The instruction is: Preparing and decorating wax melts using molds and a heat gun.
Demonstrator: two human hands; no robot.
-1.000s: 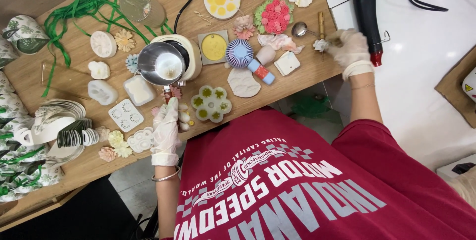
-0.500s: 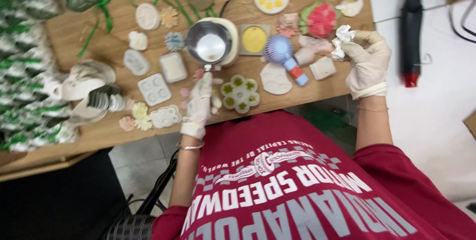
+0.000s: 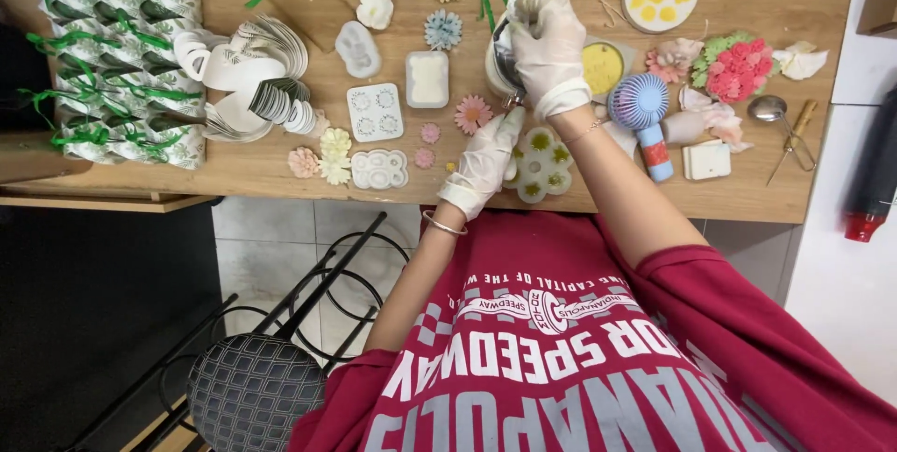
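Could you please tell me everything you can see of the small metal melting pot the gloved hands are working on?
The small metal pot is shiny and silvery, seated in a cream round warmer on the wooden table. The gloved right hand lies over its mouth and hides most of it. The gloved left hand grips the handle that points toward the person. What is inside cannot be seen.

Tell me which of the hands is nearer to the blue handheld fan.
Right. The right hand sits over the metal pot, just left of the blue handheld fan; the left hand is lower, farther left.
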